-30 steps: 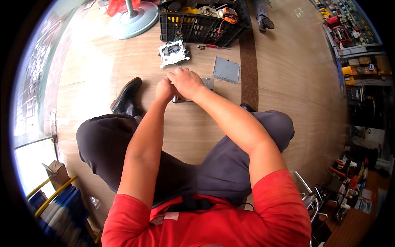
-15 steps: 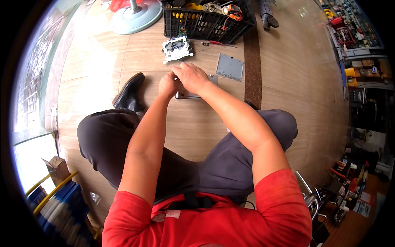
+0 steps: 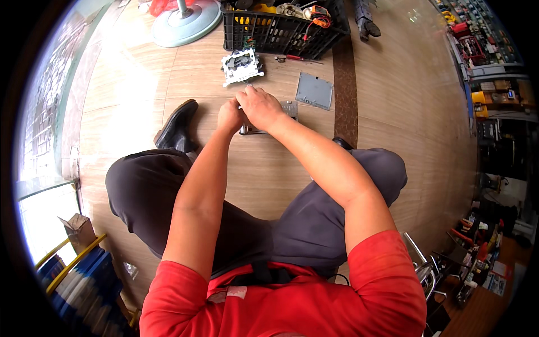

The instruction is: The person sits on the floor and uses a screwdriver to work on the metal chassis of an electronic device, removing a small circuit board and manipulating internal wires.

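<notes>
My left hand (image 3: 229, 116) and my right hand (image 3: 259, 108) meet over a silver metal chassis (image 3: 290, 109) on the floor between my legs. The fingers of both are curled inward and pressed together at the chassis's far left part. Whatever they pinch is hidden behind the knuckles. Only the right end and near edge of the chassis show past my right hand. Just beyond my fingertips lies a white plastic frame with dark parts (image 3: 242, 66). A flat grey cover panel (image 3: 314, 91) lies to the right of it.
A black plastic crate (image 3: 283, 31) with tools and a meter stands at the far side. In front of it lies a red-handled screwdriver (image 3: 297, 58). A round pale base (image 3: 188, 23) stands far left. My black shoe (image 3: 177, 124) is left of my hands.
My right hand has shifted very slightly, and a little more of the metal chassis shows beside it. Both hands stay together at the same place.
</notes>
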Demonstrator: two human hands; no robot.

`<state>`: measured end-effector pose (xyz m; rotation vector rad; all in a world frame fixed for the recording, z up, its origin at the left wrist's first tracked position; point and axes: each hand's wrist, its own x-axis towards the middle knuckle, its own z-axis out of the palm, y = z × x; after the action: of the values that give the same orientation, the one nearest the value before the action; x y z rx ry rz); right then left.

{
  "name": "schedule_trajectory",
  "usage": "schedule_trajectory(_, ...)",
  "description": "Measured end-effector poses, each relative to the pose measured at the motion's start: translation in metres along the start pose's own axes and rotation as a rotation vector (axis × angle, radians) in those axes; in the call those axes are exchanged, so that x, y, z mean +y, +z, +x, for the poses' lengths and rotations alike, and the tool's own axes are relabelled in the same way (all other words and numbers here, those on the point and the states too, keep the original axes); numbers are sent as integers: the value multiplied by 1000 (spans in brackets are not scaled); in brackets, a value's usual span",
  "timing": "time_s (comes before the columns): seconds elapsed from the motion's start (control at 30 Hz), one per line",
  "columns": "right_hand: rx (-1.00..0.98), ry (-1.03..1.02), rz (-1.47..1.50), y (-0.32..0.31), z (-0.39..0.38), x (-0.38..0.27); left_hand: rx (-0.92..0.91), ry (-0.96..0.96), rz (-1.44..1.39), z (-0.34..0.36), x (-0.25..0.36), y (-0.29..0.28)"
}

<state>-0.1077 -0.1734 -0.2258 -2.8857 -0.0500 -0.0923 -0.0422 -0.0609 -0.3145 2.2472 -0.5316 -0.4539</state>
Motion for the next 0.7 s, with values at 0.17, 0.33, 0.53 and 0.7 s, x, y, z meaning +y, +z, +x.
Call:
schedule_trajectory(0.17,-35,107,0,3,2,-1,1,23,7,1,0,0)
schedule_trajectory(0.33,-137,196,-34,2,4,-3,-9,51,30,4,-5,4)
schedule_trajectory(0.53,-25,11,-11,-2,-1,-9,-16,79,127,7,-11,9)
schedule_trajectory(0.7,-227,308,30,-6,6,-12,36,43,5,6,-14,9)
